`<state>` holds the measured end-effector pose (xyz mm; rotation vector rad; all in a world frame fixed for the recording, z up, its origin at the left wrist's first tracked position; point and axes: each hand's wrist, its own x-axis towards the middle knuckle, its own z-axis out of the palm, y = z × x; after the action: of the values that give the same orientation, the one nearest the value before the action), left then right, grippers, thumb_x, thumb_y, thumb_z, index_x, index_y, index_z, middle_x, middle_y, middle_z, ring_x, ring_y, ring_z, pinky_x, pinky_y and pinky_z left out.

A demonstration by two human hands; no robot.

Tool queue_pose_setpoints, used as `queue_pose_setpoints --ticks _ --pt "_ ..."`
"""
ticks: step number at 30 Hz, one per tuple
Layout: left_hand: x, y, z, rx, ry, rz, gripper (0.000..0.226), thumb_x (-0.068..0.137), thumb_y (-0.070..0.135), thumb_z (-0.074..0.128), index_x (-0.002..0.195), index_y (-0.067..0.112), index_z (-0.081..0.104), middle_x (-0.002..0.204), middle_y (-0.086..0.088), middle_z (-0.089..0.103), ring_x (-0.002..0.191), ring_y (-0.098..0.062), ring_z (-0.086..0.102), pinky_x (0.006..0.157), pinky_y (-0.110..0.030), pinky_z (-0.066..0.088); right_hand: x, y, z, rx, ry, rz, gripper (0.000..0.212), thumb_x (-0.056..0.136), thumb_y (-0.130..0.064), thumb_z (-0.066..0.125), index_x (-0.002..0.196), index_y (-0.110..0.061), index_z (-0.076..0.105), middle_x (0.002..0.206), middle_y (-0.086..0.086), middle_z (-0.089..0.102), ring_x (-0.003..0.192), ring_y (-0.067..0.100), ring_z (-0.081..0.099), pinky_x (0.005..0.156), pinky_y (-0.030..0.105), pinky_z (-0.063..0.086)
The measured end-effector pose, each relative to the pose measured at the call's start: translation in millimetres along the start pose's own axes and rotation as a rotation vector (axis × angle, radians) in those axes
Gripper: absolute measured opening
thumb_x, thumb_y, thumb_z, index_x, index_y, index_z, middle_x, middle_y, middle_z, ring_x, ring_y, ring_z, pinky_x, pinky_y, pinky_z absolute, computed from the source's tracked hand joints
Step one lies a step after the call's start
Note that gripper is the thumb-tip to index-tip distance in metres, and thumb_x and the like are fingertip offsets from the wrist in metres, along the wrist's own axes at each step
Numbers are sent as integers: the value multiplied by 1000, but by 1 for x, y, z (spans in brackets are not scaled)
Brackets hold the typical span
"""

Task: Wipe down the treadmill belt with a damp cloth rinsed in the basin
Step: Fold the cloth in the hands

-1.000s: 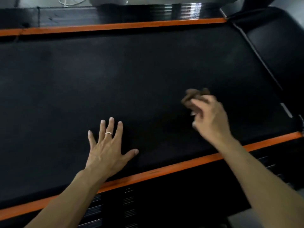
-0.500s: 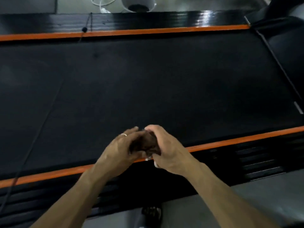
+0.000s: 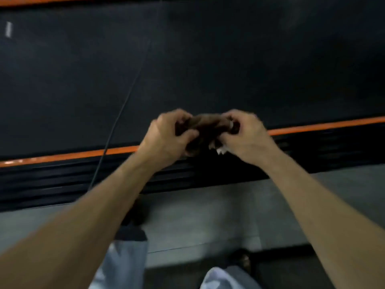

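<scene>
Cloth [image 3: 205,127] bunched between left hand [image 3: 166,136] and right hand [image 3: 245,136], both gripping it above treadmill belt [image 3: 208,59] edge.

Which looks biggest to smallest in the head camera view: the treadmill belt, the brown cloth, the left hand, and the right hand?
1. treadmill belt, filling most of the upper view
2. left hand and right hand, which look alike in size
3. brown cloth, bunched between both hands and partly hidden

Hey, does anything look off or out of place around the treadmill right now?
Nothing stands out. Both hands, left and right, grip the bunched cloth above the belt's near edge. The frame is blurred.
</scene>
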<state>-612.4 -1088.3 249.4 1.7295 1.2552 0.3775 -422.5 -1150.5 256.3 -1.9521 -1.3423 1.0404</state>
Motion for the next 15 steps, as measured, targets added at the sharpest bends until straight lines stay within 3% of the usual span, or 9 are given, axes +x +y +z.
queue_pose_setpoints --ticks 3,6,10,15 --pt "16 -48 -25 -10 28 60 28 84 16 72 90 42 62 79 10 69 74 -4 67 72 -28 56 22 -6 53 128 98 21 26 75 -5 67 98 -18 69 79 -6 68 72 6 66 64 18 52" --pt "33 -97 -49 -24 -39 45 24 85 15 73 95 35 64 84 8 70 78 -3 68 73 -22 55 45 -6 113 223 184 114 29 75 -7 70 101 -21 69 87 -5 70 82 8 68 73 25 57" --pt "40 -144 -96 -28 -126 3 25 84 14 75 95 34 65 83 7 69 71 1 67 62 -11 50 58 -22 179 430 297 234 38 74 -8 77 107 -20 65 94 -1 71 86 11 70 81 35 59" --pt "30 -170 -148 -17 -174 -85 20 87 18 72 105 26 66 86 5 70 74 -2 68 63 -13 53 48 -57 222 687 262 284 26 78 -4 77 99 -16 69 96 9 72 87 20 72 72 35 59"
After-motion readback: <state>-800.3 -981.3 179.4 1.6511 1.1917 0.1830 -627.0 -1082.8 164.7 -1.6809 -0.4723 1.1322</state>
